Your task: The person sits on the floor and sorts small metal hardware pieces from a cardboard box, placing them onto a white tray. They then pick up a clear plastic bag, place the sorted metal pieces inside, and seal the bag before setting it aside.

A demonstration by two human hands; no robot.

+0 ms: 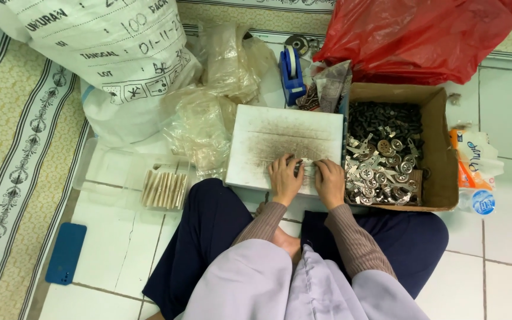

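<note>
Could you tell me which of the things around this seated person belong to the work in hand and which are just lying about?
In use:
left hand
right hand
small metal pieces between the fingers
scuffed white board
cardboard box of metal parts

Lying about:
blue phone
tape dispenser
red plastic bag
white sack
clear bags

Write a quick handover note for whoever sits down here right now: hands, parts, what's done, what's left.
Left hand and right hand both rest on the near edge of the white board, fingers pinching small metal pieces between them.
Cardboard box at right holds loose metal parts, silvery in front, dark behind.
A row of finished strips lies in the clear tray at left.
Many parts remain in the box.
</note>
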